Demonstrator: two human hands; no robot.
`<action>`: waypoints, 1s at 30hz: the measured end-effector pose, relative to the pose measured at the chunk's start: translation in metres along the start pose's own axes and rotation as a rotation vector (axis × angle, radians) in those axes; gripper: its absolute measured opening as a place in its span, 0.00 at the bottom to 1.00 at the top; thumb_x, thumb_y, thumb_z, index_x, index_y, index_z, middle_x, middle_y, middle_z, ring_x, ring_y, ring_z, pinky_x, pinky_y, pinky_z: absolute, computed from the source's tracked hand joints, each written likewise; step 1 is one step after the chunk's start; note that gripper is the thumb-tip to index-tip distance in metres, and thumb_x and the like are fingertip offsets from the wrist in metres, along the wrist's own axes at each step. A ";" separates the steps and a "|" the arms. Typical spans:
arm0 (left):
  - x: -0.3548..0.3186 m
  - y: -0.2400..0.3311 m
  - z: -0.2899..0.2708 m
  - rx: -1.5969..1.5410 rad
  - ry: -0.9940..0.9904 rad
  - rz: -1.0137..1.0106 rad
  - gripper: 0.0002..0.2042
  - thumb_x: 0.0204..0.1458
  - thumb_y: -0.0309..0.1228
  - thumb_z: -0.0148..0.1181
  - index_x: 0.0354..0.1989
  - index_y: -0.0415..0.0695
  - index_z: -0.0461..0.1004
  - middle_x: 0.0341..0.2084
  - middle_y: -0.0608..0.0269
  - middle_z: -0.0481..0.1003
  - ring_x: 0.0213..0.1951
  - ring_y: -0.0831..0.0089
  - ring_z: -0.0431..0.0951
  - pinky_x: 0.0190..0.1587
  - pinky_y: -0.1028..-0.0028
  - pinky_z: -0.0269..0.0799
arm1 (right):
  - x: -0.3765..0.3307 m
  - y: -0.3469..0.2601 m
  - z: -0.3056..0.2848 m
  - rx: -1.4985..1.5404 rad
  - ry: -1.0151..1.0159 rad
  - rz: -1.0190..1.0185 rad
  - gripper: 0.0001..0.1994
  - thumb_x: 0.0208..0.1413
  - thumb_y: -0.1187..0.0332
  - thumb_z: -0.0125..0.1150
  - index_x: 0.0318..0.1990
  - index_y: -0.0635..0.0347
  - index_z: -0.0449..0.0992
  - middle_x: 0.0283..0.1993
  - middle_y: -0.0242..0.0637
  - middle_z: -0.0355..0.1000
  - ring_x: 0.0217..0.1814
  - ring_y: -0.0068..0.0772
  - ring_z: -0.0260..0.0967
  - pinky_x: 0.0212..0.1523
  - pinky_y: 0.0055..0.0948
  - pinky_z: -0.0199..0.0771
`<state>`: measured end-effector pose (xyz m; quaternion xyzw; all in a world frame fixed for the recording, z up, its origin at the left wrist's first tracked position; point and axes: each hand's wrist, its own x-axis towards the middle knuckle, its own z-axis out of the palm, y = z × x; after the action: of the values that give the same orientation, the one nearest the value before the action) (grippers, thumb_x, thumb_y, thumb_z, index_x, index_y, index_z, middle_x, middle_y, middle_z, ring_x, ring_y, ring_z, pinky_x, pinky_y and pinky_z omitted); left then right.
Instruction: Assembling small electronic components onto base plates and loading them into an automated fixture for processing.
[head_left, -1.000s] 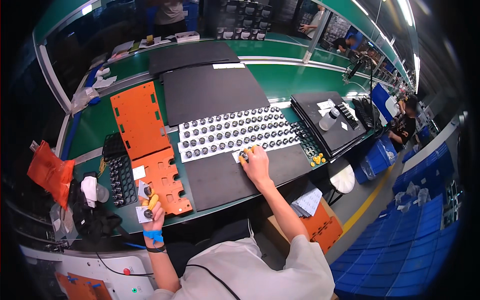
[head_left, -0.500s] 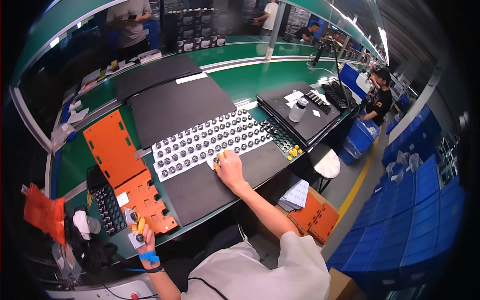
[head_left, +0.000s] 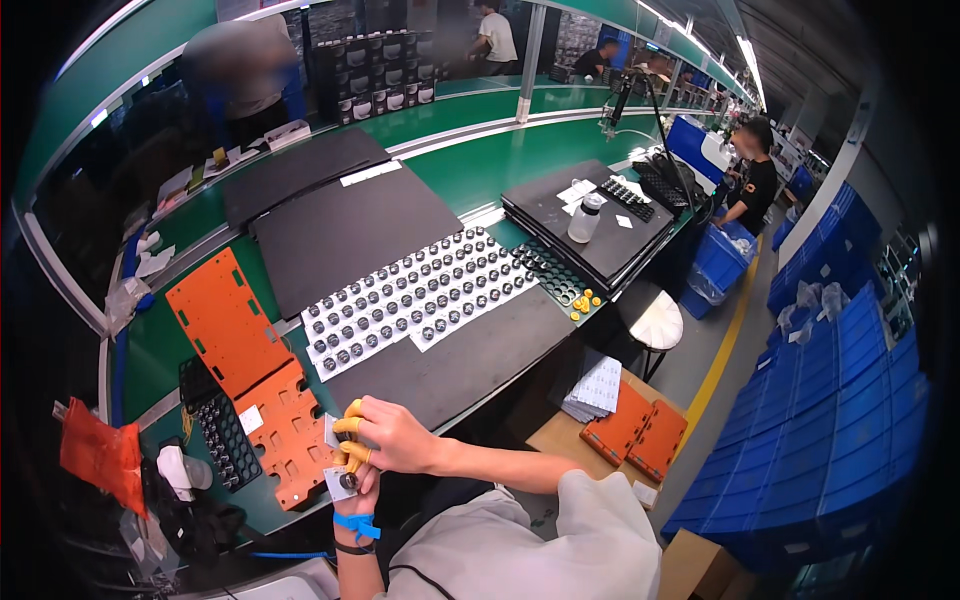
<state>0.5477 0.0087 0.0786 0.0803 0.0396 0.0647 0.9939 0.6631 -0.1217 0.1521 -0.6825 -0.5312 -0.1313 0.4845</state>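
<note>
My left hand [head_left: 367, 487], a blue band at its wrist, is closed around small white square plates near the bench's front edge. The lower white plate [head_left: 334, 489] carries a black round lens-like part [head_left: 348, 480]. Over it is my right hand [head_left: 400, 438], yellow covers on its bent fingers, closed at the upper white plate [head_left: 331, 432]; those fingers hide part of that plate and of my left fingers. Farther off, several rows of similar black round parts stand on white sheets [head_left: 420, 347] on a dark grey board [head_left: 470, 365].
An orange slotted panel [head_left: 228, 312] and a black tray of round parts [head_left: 228, 445] lie left. At right are stacked dark boards with a clear bottle [head_left: 586, 218], yellow pieces [head_left: 583, 304], a stool [head_left: 655, 320] and blue bins [head_left: 800, 440]. Other people stand farther away.
My right hand has left the rows of black parts and come back to my left hand. My left hand has shifted right, still with the white plates. The view has turned slightly.
</note>
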 end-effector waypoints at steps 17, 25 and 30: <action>0.026 0.035 0.027 0.725 0.123 -0.098 0.14 0.71 0.40 0.44 0.51 0.43 0.69 0.19 0.70 0.62 0.14 0.83 0.59 0.13 0.83 0.54 | -0.016 0.031 -0.043 -0.253 0.133 0.238 0.12 0.46 0.75 0.67 0.40 0.65 0.75 0.36 0.43 0.70 0.41 0.46 0.70 0.40 0.40 0.74; 0.042 0.063 0.001 0.675 0.186 0.136 0.15 0.71 0.37 0.42 0.56 0.40 0.69 0.23 0.66 0.66 0.17 0.81 0.62 0.14 0.82 0.57 | -0.060 0.101 -0.044 -0.416 -0.002 0.385 0.15 0.48 0.72 0.71 0.42 0.64 0.75 0.38 0.43 0.70 0.43 0.48 0.68 0.44 0.42 0.71; 0.040 0.066 -0.006 0.647 0.170 0.104 0.16 0.71 0.39 0.42 0.53 0.39 0.70 0.22 0.67 0.66 0.17 0.81 0.63 0.14 0.82 0.57 | -0.061 0.114 -0.037 -0.398 0.043 0.465 0.14 0.48 0.69 0.73 0.40 0.63 0.76 0.39 0.42 0.69 0.45 0.47 0.67 0.45 0.42 0.70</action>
<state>0.5783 0.0795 0.0809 0.3877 0.1369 0.1057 0.9054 0.7482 -0.1841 0.0686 -0.8642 -0.3144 -0.1328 0.3696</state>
